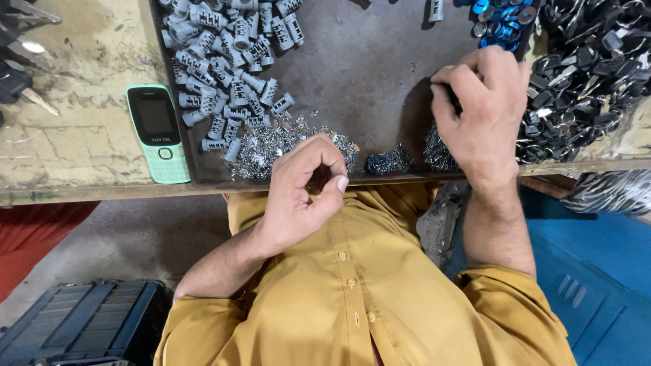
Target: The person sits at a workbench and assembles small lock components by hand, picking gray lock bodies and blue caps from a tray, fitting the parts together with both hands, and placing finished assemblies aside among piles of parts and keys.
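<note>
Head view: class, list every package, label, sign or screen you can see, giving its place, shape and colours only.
Mobile phone: lies flat on the worn bench left of the dark tray, far from both hands; small rectangular keypad handset, mint-green body, black face with a dark, unlit screen.
No packages or signs in view.

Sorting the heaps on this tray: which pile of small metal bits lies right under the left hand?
The shiny silver pile below the grey cylinders, beside the left hand; the dark pile lies apart.

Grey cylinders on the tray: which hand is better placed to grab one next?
Probably the left hand: it hovers curled at the silver metal bits right beside the grey cylinders. The right hand is across the tray, fingers down by the black keys.
</note>
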